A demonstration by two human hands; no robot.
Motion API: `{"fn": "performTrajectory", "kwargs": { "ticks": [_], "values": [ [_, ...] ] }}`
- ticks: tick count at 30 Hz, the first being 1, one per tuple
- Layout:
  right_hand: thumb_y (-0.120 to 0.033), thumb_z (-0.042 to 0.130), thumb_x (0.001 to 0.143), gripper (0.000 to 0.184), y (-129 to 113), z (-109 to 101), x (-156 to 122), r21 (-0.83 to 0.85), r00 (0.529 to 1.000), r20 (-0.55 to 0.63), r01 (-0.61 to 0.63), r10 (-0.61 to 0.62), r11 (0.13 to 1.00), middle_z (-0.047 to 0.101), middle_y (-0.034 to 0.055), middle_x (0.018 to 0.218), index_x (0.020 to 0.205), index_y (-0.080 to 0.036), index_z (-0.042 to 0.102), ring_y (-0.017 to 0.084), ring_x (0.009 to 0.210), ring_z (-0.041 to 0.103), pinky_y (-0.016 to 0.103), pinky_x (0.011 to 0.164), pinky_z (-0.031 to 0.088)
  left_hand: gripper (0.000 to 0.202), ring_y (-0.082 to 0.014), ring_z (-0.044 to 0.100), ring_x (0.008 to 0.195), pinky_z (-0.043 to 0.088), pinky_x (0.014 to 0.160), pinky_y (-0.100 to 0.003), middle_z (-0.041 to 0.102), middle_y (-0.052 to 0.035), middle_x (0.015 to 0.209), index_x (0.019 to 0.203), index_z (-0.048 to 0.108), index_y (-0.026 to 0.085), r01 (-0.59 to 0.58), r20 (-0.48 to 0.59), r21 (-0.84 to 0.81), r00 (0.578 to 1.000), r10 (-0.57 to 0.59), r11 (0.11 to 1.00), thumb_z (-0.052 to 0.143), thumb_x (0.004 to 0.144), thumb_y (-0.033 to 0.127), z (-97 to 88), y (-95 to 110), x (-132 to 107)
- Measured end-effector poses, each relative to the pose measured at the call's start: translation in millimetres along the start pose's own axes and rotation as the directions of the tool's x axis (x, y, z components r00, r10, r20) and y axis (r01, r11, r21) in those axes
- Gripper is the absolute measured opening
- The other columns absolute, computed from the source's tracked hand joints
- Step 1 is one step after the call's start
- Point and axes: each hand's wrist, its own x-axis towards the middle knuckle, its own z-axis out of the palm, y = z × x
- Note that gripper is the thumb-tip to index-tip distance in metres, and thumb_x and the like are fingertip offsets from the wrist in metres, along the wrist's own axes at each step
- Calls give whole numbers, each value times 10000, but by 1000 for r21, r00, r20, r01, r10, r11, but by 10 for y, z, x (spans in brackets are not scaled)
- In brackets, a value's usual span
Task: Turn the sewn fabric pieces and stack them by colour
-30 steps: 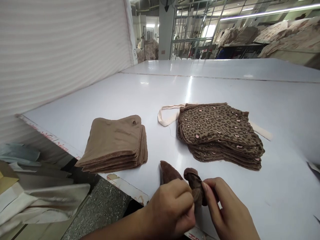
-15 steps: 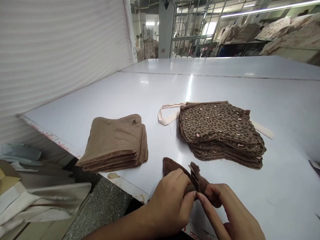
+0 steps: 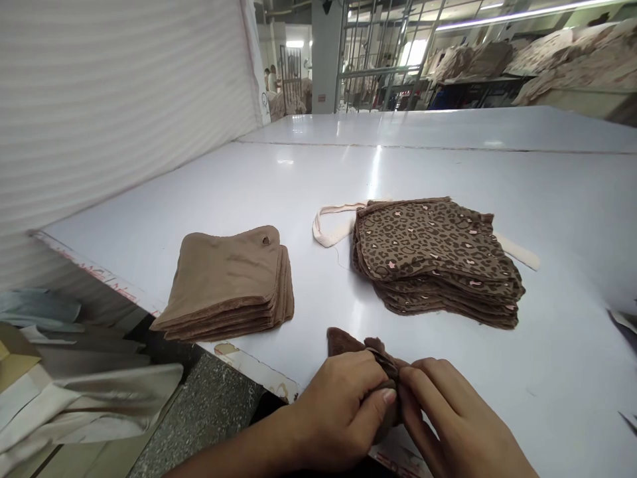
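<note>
And here's the glossy white table top, smooth and shining under the lights! On it sits a stack of matt leopard-print cloth pieces, then a pile of soft tan cloth pieces, and a limp cream fabric strip. Right at the table's near edge, fuzzy brown cloth! Below that edge, a rough speckled grey floor, and beyond the table, thin metal bars!

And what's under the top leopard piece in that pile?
More leopard-print cloth pieces lie stacked beneath it, with only their edges showing. A pale cream strip sticks out on both sides. The middles of the lower pieces are covered, so I can't see them.
</note>
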Motion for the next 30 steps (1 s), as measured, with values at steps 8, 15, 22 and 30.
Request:
{"fn": "performTrajectory", "kwargs": {
  "ticks": [8,15,22,30],
  "values": [
    [-206,378,943,139,68,-2,64,131,992,-47,-110,117,985,540,21,776,837,-228,466,144,704,557,233,596,504,213,-146,462,645,348,586,-274,523,-38,686,658,458,162,-115,-71,228,988,134,967,429,862,216,136,-56,-66],
    [-414,482,903,167,-80,59,-38,196,908,-48,-400,416,895,556,-64,619,858,-255,469,108,456,543,192,438,459,254,-155,514,832,402,748,-275,547,-42,871,762,534,163,230,-184,-163,948,-259,959,374,931,263,172,-21,-47],
    [-394,426,918,209,-69,161,-1,262,897,-82,-400,433,878,596,-22,654,800,-241,506,146,536,586,228,476,461,240,-160,533,777,432,737,-282,535,-42,807,787,503,158,177,-29,-497,975,-220,850,364,912,309,72,-149,19],
    [-254,349,955,210,-90,-7,-14,549,958,151,-286,244,785,543,-30,701,793,-251,482,116,622,565,180,590,487,272,-135,454,671,353,639,-259,490,3,687,695,523,170,114,-168,3,979,-112,993,441,898,331,-37,-171,156]
  ]
}}
